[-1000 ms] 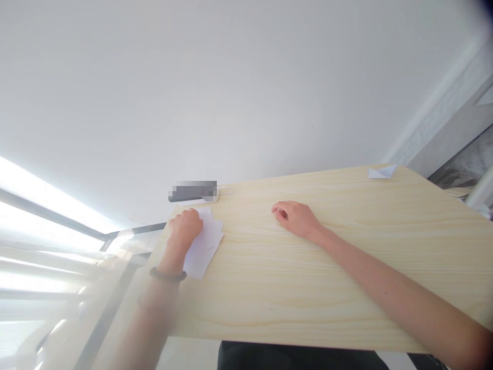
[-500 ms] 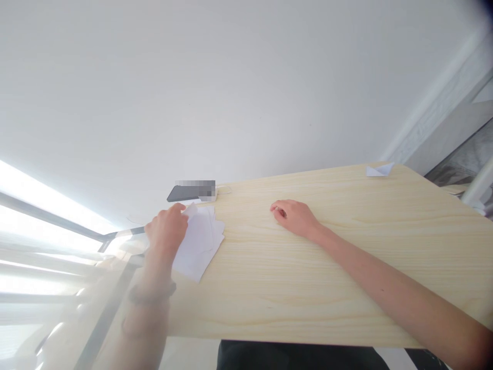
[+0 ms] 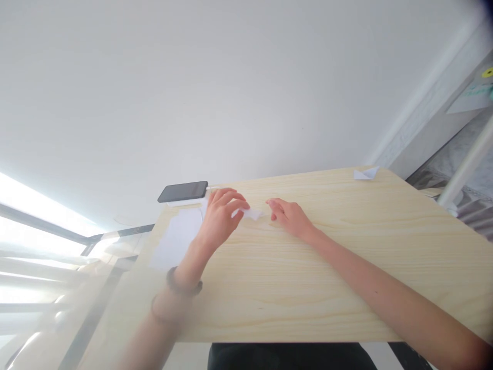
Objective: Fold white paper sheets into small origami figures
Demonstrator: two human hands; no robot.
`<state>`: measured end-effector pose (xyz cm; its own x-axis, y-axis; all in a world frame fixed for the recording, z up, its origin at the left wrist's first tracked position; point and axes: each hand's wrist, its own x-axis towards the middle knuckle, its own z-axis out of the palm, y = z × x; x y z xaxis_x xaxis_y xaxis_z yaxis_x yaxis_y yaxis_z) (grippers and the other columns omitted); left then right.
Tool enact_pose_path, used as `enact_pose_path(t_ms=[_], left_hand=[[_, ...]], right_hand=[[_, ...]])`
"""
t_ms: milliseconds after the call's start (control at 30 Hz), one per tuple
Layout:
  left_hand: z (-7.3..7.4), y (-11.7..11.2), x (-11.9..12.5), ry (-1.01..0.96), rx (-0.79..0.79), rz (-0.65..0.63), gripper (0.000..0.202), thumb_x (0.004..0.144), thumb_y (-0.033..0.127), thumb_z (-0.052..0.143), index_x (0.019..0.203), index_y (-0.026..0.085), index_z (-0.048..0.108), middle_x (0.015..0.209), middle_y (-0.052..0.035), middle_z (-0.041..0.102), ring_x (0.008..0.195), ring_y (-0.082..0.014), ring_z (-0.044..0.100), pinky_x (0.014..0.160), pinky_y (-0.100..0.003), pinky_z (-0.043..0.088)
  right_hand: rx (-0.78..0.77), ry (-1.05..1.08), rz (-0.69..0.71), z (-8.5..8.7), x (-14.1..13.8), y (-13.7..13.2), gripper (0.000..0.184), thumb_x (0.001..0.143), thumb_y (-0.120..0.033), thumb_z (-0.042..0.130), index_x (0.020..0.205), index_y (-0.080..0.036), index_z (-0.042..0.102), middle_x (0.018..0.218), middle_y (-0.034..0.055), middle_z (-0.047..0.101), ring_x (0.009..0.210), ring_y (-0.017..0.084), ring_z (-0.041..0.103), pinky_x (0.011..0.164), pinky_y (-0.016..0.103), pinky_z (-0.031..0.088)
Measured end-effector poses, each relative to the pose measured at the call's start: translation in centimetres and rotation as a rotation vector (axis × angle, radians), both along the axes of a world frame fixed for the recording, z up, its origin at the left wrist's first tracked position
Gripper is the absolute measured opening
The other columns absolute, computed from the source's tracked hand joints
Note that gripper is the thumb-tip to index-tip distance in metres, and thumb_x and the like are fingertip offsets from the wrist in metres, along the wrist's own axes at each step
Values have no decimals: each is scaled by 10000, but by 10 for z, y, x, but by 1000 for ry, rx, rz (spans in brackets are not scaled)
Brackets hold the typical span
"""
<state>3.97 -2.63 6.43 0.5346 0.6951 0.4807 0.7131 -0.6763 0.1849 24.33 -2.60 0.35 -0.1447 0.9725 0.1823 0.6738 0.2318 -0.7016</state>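
Note:
My left hand [image 3: 220,218] hovers over the light wooden table [image 3: 331,277], its fingers pinched on a small white sheet of paper [image 3: 252,214] carried toward the table's middle. My right hand [image 3: 289,216] rests on the table just right of that sheet, fingers loosely curled, holding nothing that I can see. A stack of white paper [image 3: 175,240] lies at the table's left edge, behind my left wrist, which wears a dark bracelet.
A dark phone [image 3: 183,191] lies at the table's far left corner on something white. A folded white paper shape [image 3: 365,173] sits at the far right corner. A white wall rises behind the table; a bed frame stands to the right.
My left hand lifted one sheet off the stack at the left edge and carried it right, toward my right hand. The right hand barely moved. The view shifted slightly.

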Motion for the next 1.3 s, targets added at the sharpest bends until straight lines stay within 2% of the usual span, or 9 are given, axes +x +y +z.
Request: enact_pose_path(t_ms=[267, 367, 467, 600, 767, 867, 967, 1100, 1300], left_hand=[[-37, 1, 16, -115, 91, -200, 327, 793, 99, 468, 836, 347, 678, 857, -43, 393, 904, -199, 336, 816, -406, 291], [-48, 10, 10, -168, 7, -266, 357, 798, 72, 434, 839, 324, 684, 784, -32, 395, 842, -169, 362, 811, -372, 323], [-53, 16, 4, -323, -108, -272, 328, 807, 92, 424, 841, 283, 688, 758, -31, 406, 830, -154, 401, 796, -327, 368], [-54, 13, 3, -496, -420, -259, 302, 809, 132, 408, 887, 253, 673, 1018, -59, 486, 981, -175, 448, 884, -343, 361], [-54, 9, 9, -956, -1027, -252, 614, 821, 231, 399, 1363, 278, 113, 1183, -87, 510, 905, -184, 578, 825, -402, 435], [-57, 11, 10, -1043, -1092, -109, 810, 781, 296, 511, 1365, 250, -48, 1072, -96, 597, 848, -196, 608, 771, -393, 466], [-61, 14, 8, -968, -1050, -56, 810, 703, 313, 622, 1349, 204, 146, 977, -101, 642, 833, -210, 615, 734, -355, 478], [-64, 16, 7, -871, -1062, -56, 512, 699, 384, 610, 1133, 152, 470, 892, -91, 665, 781, -203, 623, 676, -307, 481], [-60, 14, 7, -764, -1055, -44, 403, 707, 438, 581, 991, 152, 579, 829, -62, 672, 737, -190, 616, 613, -268, 467]], right_hand=[[-120, 294, -53, 3, 15, 4, 517, 850, -531, 222, 1094, -204, 538, 1058, 68, 595, 831, 161, 567, 704, 281, 434], [-98, 307, -5, 3, 17, 6, 431, 848, -493, 293, 1074, -225, 543, 1110, 50, 576, 993, 184, 526, 830, 322, 406], [-161, 417, 29, 1, 18, 7, 436, 816, -448, 411, 1180, -210, 437, 1036, 71, 611, 888, 183, 583, 739, 323, 460], [-253, 610, 115, -1, 23, 10, 379, 749, -368, 546, 1070, -175, 487, 1018, 87, 619, 865, 176, 604, 719, 308, 489], [-330, 558, 133, 1, 27, 8, 290, 728, -392, 561, 911, -169, 541, 928, 70, 651, 797, 185, 619, 620, 286, 502], [-326, 432, 127, 2, 23, 4, 301, 744, -445, 521, 889, -182, 532, 798, 47, 673, 702, 181, 625, 542, 266, 480], [-247, 368, 138, 3, 20, 1, 280, 751, -437, 514, 855, -179, 542, 765, 37, 676, 695, 177, 625, 595, 272, 474], [-280, 463, 205, 4, 19, 0, 283, 766, -414, 501, 913, -178, 553, 838, 45, 669, 745, 183, 628, 621, 273, 481], [-358, 548, 223, 2, 20, 1, 318, 762, -390, 505, 1010, -192, 514, 817, 39, 651, 693, 166, 614, 552, 255, 479]])
